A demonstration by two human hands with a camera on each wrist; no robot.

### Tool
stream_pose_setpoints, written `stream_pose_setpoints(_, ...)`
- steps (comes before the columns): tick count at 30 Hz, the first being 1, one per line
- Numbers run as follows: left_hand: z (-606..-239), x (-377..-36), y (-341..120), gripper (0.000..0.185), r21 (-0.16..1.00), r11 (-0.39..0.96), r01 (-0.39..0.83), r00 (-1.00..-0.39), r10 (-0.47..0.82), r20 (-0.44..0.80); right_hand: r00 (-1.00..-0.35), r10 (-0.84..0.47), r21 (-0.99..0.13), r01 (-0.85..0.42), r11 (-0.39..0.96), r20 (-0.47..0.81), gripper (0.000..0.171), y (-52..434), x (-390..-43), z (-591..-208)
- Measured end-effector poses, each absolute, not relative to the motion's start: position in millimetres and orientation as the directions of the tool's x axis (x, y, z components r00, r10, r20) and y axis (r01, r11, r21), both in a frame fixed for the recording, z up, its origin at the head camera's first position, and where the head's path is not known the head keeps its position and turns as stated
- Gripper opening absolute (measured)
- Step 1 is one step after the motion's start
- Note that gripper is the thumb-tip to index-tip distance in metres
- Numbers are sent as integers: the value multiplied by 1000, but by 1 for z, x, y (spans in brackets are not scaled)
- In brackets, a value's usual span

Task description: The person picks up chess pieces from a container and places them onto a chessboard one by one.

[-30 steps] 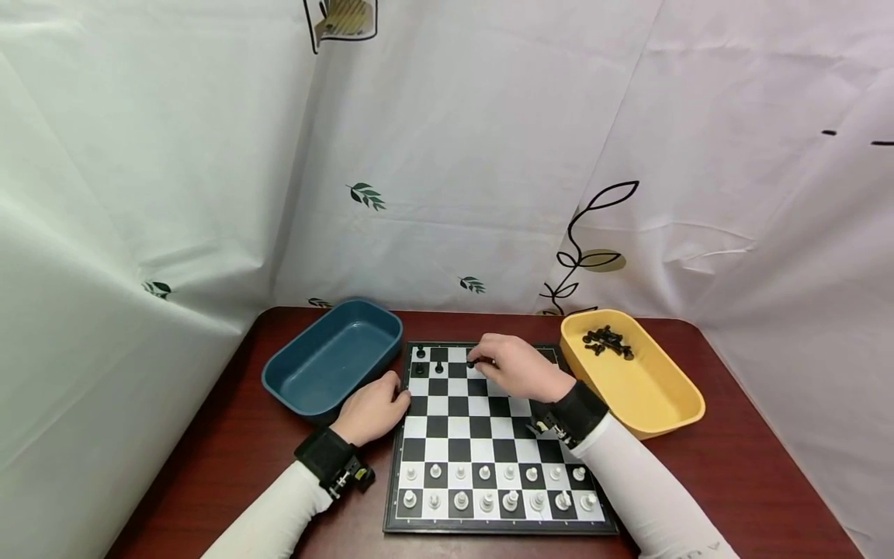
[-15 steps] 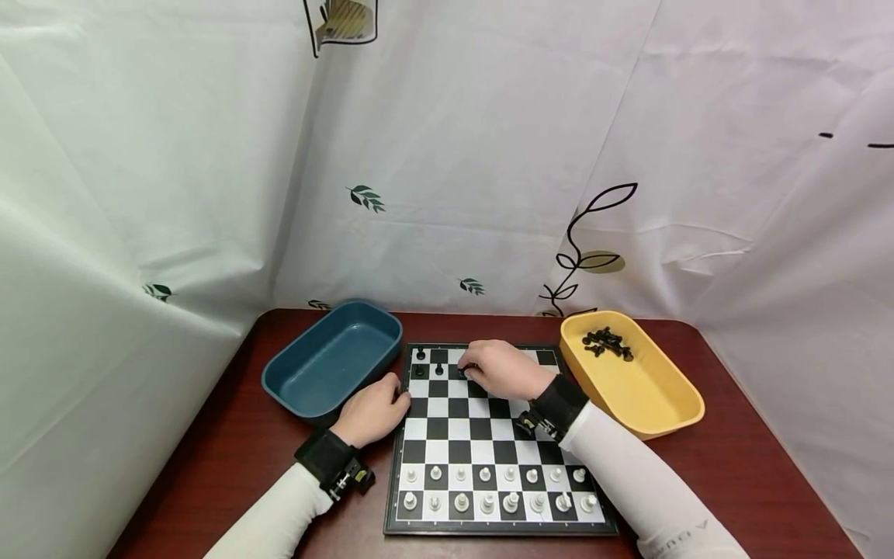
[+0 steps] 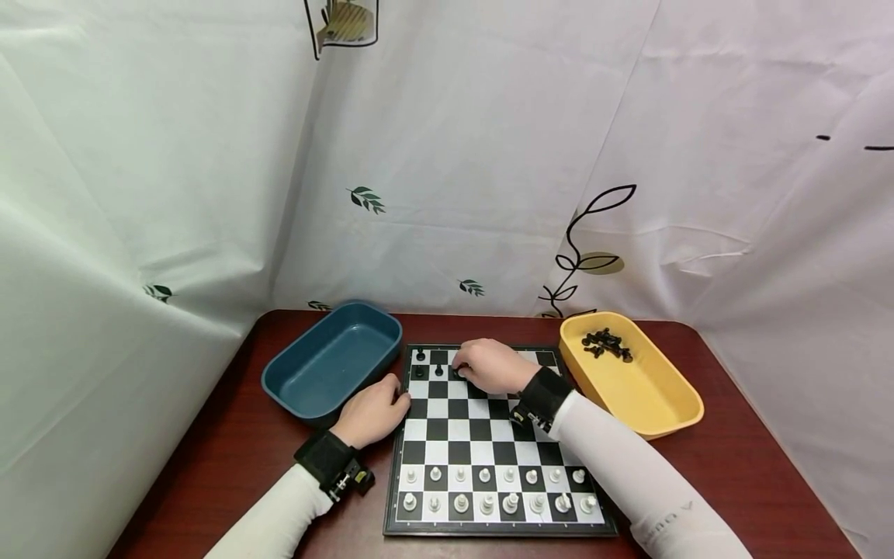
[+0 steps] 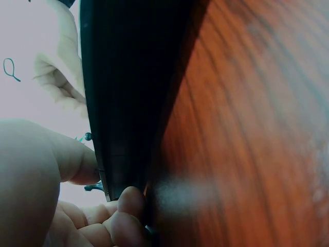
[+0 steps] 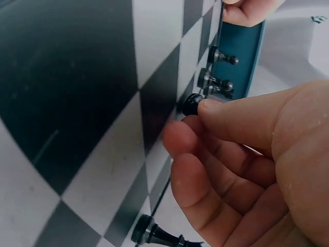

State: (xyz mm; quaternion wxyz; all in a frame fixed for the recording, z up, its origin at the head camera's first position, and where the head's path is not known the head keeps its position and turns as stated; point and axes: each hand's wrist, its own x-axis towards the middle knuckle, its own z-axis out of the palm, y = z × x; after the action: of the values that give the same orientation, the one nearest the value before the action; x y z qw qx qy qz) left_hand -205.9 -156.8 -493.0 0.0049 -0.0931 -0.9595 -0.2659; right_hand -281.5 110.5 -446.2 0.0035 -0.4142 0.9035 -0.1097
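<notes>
The right hand (image 3: 492,366) is over the far rows of a black-and-white chessboard (image 3: 459,429). Its thumb and fingers pinch a black pawn (image 5: 192,104), whose base meets the board in the right wrist view; fingers cover its top. Left of it stand black pawns (image 3: 438,370) and another black piece (image 3: 421,354) in the far corner. A further black piece (image 5: 154,234) shows low in the right wrist view. At the board's left edge, the left hand (image 3: 372,410) holds the rim, thumb on top and fingers curled against the side.
White chess pieces (image 3: 461,503) fill the two near rows. A yellow tray (image 3: 653,400) with several black pieces (image 3: 606,341) stands right of the board. Behind the left hand is a blue tray (image 3: 317,400). A white cloth (image 3: 447,155) hangs behind the reddish-brown table (image 3: 740,473).
The right hand has moved a little left and nearer with the black pawn, from beyond the third column onto it. The left hand has stayed at the board's edge.
</notes>
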Motion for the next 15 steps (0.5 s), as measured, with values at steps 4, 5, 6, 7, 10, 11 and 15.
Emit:
stream_pose_setpoints(4,-490,-205,-156,18,512,841,173,-984,175,45,-669,-740,-198,-736,648,65,17,109,-282,-448)
stream_pose_setpoints(5,-490,-206,-156,18,512,841,173,-984,175,45,-669,-741,-197,-736,647,64,17,109,-282,-448)
stream_pose_setpoints(6,-490,-206,-156,18,512,841,175,-983,175,48,-669,-741,-194,-736,648,63,17,108,-283,-448)
stream_pose_setpoints(7,-490,-206,-156,18,513,841,174,-984,174,49,-667,-742,-191,-738,647,65,17,108,-283,-448)
stream_pose_setpoints(10,-492,-206,-156,18,513,840,177,-983,172,58,-667,-742,-187,-738,648,65,16,106,-285,-449)
stream_pose_setpoints(11,-493,-206,-156,18,512,840,181,-983,173,62,-669,-741,-183,-737,650,61,16,106,-285,-449)
stream_pose_setpoints(15,-493,-206,-157,18,515,837,183,-982,175,66,-677,-734,-182,-729,660,50,16,103,-286,-451)
